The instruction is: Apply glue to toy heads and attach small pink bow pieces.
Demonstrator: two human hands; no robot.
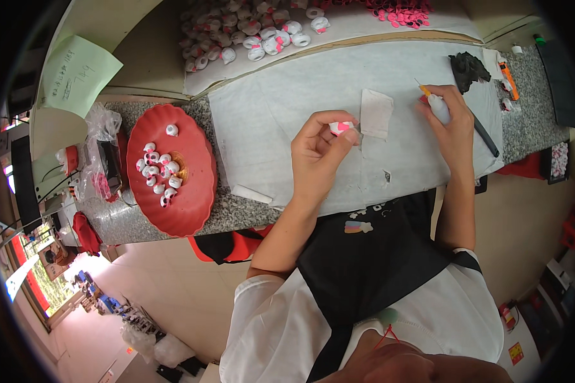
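Note:
My left hand (315,150) pinches a small white and pink figure piece (341,128) between thumb and fingers, raised over the paper-covered worktop (268,108). Off to the right, my right hand (455,124) grips a small whitish glue bottle (439,110). Its orange nozzle carries a thin needle tip that points up and left, apart from the piece. Between the two hands lies a square of white paper (377,115). A black stick-like tool (485,135) rests just right of my right forearm.
At the left, a red scalloped dish (201,207) holds several small white and pink pieces. More white pieces (255,41) pile on the back shelf, beside bright pink parts (399,14). A crumpled black cloth (469,70) and an orange cutter (508,80) lie back right.

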